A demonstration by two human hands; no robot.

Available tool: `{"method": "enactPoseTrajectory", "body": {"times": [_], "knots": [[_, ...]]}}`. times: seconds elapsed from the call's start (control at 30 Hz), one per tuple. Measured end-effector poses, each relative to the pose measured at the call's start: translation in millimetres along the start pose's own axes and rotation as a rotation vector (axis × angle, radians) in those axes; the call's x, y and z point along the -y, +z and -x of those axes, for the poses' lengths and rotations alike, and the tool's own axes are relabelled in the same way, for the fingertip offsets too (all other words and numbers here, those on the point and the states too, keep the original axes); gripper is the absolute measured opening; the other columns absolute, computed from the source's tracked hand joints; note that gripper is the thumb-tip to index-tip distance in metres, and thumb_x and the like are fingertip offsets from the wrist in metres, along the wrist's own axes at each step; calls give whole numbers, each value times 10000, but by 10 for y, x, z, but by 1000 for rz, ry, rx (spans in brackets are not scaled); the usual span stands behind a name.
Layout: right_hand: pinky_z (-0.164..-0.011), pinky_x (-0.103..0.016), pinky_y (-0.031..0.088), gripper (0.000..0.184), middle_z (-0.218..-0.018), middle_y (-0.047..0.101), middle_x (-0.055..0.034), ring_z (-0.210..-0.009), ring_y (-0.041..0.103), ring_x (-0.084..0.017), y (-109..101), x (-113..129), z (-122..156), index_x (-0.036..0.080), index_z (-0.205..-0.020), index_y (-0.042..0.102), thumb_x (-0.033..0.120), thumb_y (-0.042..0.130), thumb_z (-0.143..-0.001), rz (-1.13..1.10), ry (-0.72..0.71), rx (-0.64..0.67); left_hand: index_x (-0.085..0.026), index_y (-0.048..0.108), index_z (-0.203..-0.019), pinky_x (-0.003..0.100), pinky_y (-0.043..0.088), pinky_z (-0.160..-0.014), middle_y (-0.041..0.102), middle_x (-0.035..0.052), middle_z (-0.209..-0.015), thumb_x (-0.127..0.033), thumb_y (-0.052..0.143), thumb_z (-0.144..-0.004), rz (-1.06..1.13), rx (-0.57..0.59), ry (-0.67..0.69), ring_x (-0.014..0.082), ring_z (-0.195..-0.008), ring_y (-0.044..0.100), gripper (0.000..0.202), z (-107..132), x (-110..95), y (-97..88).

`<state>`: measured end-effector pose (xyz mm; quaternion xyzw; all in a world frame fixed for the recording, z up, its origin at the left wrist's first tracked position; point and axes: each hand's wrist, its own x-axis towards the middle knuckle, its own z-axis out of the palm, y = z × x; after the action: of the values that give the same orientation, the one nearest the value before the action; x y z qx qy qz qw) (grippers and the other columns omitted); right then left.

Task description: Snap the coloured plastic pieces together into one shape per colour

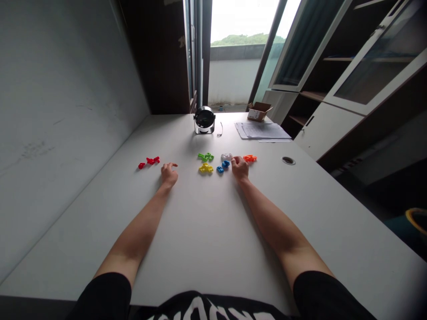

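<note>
My left hand (pixel 169 174) rests on the white table with thumb and index finger apart and nothing seen between them. To its left lie several small red plastic pieces (pixel 151 161). My right hand (pixel 240 168) is closed, fingertips down at the right end of the white pieces (pixel 226 157); whatever its fingers hold is hidden. Just left of that hand are the blue pieces (pixel 223 166), and beyond it on the right sit the orange pieces (pixel 250 158). Between my hands are a green group (pixel 206 157) and, nearer me, a yellow group (pixel 206 168).
A round black device on a metal stand (pixel 204 120) stands at the table's far side, beside a short dark cord (pixel 220 129). Papers (pixel 262 130) and an open cardboard box (pixel 259 111) lie at the back right. A round cable hole (pixel 288 161) is on the right.
</note>
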<state>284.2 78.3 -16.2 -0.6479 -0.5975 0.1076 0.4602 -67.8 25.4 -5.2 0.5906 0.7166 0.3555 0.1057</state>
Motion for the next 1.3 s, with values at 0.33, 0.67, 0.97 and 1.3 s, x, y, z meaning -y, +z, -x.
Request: {"method": "enactPoseTrajectory", "body": {"times": [0.33, 0.67, 0.97, 1.3], "knots": [[-795, -354, 465, 352, -858, 680, -87, -830, 601, -248, 1, 25, 17, 198, -883, 659, 451, 419, -927, 3, -26, -2, -214, 664, -1099, 418, 400, -1022, 598, 128, -1198, -56, 519, -795, -130, 21, 147, 280, -1135, 537, 371, 81, -72, 38], [-804, -353, 466, 314, -892, 677, -80, -813, 595, -232, -32, 124, 68, 196, -894, 662, 387, 417, -942, 7, -133, -28, -221, 633, -1115, 359, 454, -903, 674, 104, -1062, -210, 569, -868, -37, 30, 138, 233, -942, 621, 255, 76, -104, 1], [-905, -392, 410, 220, -934, 667, -63, -940, 575, -244, -63, 566, 360, 228, -915, 656, 297, 457, -979, 70, -561, 72, -229, 616, -1095, 274, 515, -767, 705, 49, -983, -311, 654, -838, 449, 177, 197, 148, -789, 663, 272, 181, -335, 69], [-910, -412, 401, 255, -1103, 671, -74, -1023, 568, -257, 4, 855, 623, 251, -1209, 615, 266, 540, -965, 101, -918, 308, -172, 588, -1059, 280, 533, -775, 680, 67, -1005, -381, 663, -831, 775, 411, 230, 133, -808, 657, 319, 387, -578, 243]]}}
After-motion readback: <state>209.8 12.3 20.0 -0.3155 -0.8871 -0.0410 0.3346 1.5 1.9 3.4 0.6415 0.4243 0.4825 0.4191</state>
